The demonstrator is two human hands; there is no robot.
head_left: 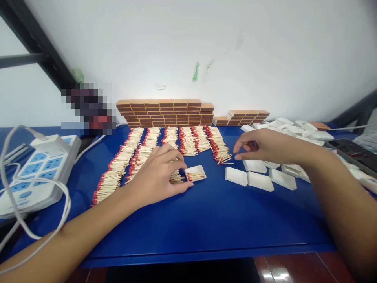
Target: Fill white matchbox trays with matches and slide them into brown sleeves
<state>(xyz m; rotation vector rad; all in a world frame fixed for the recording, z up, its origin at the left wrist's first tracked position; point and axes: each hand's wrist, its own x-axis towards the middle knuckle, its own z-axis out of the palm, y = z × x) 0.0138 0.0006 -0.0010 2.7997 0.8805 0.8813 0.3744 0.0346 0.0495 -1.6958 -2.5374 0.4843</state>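
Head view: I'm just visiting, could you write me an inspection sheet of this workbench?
Surface: blue table.
Job's things: rows of red-tipped matches; small tray part filled with matches; empty white trays at right; brown sleeves stacked along the wall.
Clutter: dark phone at the right edge.
Hands: left hand closed on a bunch of matches beside the small tray; right hand open, holding nothing, above the empty white trays.
Cables: white cable looping by the power strip at left.
Surroundings: white wall, black frame.

A small white matchbox tray (194, 168) lies open-side up on the blue worktop (206, 220), with red-tipped matches (196, 176) flat inside. Just left is a partly hidden match bundle (176, 179), perhaps touching its rim.
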